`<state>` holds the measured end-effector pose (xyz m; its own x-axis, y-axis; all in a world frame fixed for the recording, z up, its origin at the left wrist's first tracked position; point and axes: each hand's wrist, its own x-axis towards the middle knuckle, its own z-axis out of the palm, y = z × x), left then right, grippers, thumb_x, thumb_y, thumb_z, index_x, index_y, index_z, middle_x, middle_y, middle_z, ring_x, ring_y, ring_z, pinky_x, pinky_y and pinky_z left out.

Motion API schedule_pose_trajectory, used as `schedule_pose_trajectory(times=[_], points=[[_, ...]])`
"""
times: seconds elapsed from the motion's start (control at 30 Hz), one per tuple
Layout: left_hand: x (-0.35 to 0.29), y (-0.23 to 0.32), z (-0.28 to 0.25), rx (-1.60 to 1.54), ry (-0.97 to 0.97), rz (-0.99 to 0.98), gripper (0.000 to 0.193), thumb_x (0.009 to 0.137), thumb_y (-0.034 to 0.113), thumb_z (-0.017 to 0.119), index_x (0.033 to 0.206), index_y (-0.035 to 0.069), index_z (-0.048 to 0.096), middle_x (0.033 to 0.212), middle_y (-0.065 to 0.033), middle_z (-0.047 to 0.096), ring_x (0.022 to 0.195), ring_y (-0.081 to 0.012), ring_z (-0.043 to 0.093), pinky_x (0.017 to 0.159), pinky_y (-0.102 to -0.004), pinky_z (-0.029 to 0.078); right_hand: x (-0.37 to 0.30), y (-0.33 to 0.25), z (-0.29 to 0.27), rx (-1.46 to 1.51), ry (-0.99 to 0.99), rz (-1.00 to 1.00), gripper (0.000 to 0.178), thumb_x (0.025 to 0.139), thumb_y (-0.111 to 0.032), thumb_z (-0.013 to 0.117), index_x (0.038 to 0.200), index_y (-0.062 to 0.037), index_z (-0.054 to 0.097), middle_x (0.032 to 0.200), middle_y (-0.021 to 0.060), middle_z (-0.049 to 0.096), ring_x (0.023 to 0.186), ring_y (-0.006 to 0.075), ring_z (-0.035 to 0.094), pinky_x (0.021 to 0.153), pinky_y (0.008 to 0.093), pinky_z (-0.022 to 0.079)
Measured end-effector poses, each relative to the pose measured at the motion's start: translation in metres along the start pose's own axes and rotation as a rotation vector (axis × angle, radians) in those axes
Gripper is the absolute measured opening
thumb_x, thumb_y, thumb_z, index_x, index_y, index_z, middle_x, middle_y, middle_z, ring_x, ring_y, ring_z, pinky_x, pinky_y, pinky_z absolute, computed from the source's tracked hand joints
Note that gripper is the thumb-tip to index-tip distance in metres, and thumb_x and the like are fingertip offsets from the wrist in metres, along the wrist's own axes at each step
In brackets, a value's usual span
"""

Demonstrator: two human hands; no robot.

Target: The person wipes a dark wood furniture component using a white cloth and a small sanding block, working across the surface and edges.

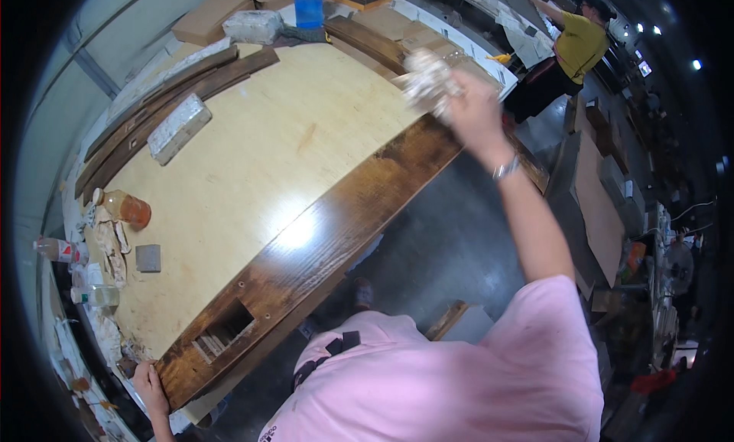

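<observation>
A: Where does the board (336, 216) sit?

B: Along the near edge of the worktop (306, 113), slanting up to the right, with a slot (229, 326) near its left end.

A: What could go wrong?

B: It could shift or tip off that edge — hard pressure at its right end, with one hand at its left, would be my likely cause. Rag threads might also snag on the slot's rim. A swinging board could knock over the jar (131, 208), beyond its left half.

A: And the fingers?

B: The right hand (475, 113) has them closed round a bunched rag (426, 81) at the board's right end; blur hides whether it touches wood. The left hand (151, 388) lays them against the left end — how tightly, I cannot tell.
</observation>
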<state>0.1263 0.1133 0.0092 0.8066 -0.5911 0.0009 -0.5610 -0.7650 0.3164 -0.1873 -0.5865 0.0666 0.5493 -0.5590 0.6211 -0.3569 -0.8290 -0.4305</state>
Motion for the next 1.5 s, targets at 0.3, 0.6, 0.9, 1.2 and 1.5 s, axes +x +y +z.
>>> schedule_pose_trajectory(times=[0.3,0.6,0.9,1.2,1.5], points=[[0.001,-0.012,0.007,-0.030,0.079,0.060,0.037,0.102,0.025,0.043,0.082,-0.006,0.049,0.077,-0.0262,0.047,0.074,-0.0397,0.051,0.071,-0.0454,0.040,-0.134,-0.108,0.066,0.181,-0.118,-0.496,0.011,0.081,-0.020,0.061,0.087,-0.0114,0.064,0.110,0.0117,0.064,0.108,0.0299,0.061,0.094,0.0436,0.049],[0.007,-0.025,-0.003,0.153,-0.095,-0.026,0.036,0.101,0.026,0.044,0.094,-0.004,0.062,0.086,-0.0244,0.058,0.081,-0.0433,0.056,0.074,-0.0465,0.043,-0.084,0.155,-0.035,-0.452,0.107,0.339,0.015,0.088,-0.010,0.055,0.095,-0.0053,0.067,0.095,0.0181,0.069,0.092,0.0411,0.064,0.080,0.0526,0.049],[0.001,-0.031,-0.001,0.050,0.003,0.010,0.035,0.101,0.024,0.047,0.091,-0.007,0.059,0.084,-0.0259,0.060,0.082,-0.0428,0.058,0.074,-0.0470,0.043,-0.055,0.014,-0.011,-0.110,0.256,0.102,0.018,0.095,-0.016,0.057,0.084,-0.0032,0.062,0.078,0.0176,0.061,0.075,0.0371,0.059,0.068,0.0452,0.046],[0.003,0.007,-0.003,0.036,-0.008,-0.013,0.037,0.101,0.028,0.048,0.089,-0.006,0.058,0.083,-0.0259,0.058,0.076,-0.0405,0.055,0.071,-0.0446,0.044,-0.135,-0.234,0.091,0.886,-0.113,-0.036,0.016,0.085,-0.009,0.066,0.099,-0.0053,0.072,0.085,0.0136,0.064,0.081,0.0303,0.062,0.072,0.0401,0.053],[0.002,-0.018,-0.001,0.103,-0.053,-0.008,0.036,0.103,0.027,0.048,0.103,-0.004,0.068,0.095,-0.0224,0.068,0.095,-0.0383,0.063,0.087,-0.0412,0.048,-0.042,-0.046,-0.002,0.301,0.190,0.391,0.008,0.092,-0.007,0.067,0.091,-0.0010,0.072,0.072,0.0030,0.067,0.066,0.0073,0.056,0.057,0.0289,0.047]])
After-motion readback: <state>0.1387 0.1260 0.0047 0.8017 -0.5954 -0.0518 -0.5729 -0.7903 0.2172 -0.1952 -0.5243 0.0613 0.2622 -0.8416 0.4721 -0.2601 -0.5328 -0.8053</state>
